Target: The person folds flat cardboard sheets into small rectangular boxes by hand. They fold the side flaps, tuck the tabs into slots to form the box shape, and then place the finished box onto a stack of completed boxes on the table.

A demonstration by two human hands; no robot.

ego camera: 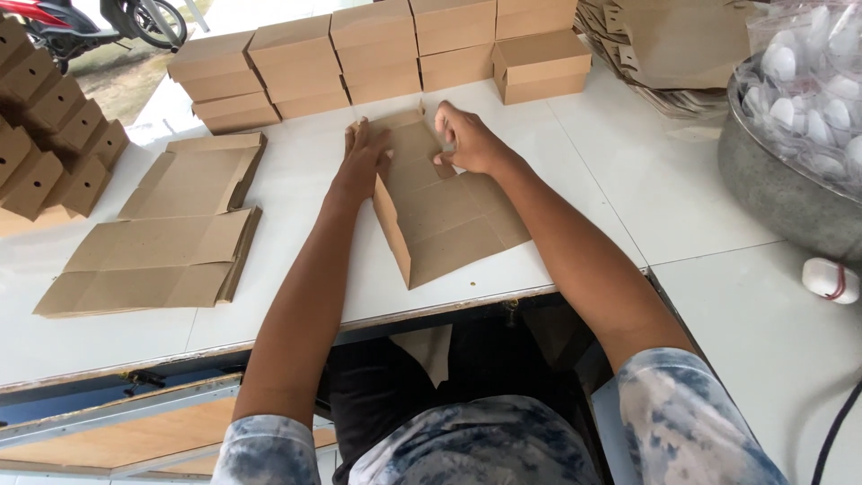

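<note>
A flat brown cardboard box blank (440, 211) was seen at the centre of the frame, laid on a white table (628, 171), with its left side wall folded upright and its far flaps under the hands. The left hand (364, 162) was pressed flat against the blank's upper left edge, fingers straight and held together, pointing toward the top of the frame. The right hand (467, 139) was set on the blank's upper right part, its fingers curled downward and slightly apart, with the fingertips pressed onto a flap; nothing was clamped between them.

Just beyond the hands, along the top of the frame, a row of finished brown boxes (377, 54) was stacked two high. At the left of the frame, two piles of unfolded blanks (171, 224) lay flat on the table, well apart from the hands. At the far left edge, small folded cardboard pieces with punched holes (54, 135) were lined up. At the upper right, a further heap of cardboard sheets (664, 54) was piled beside a metal basin (781, 198), over which clear plastic trays of white rounded items (808, 81) were held. A small white object with a red band (831, 280) lay near the right edge.
</note>
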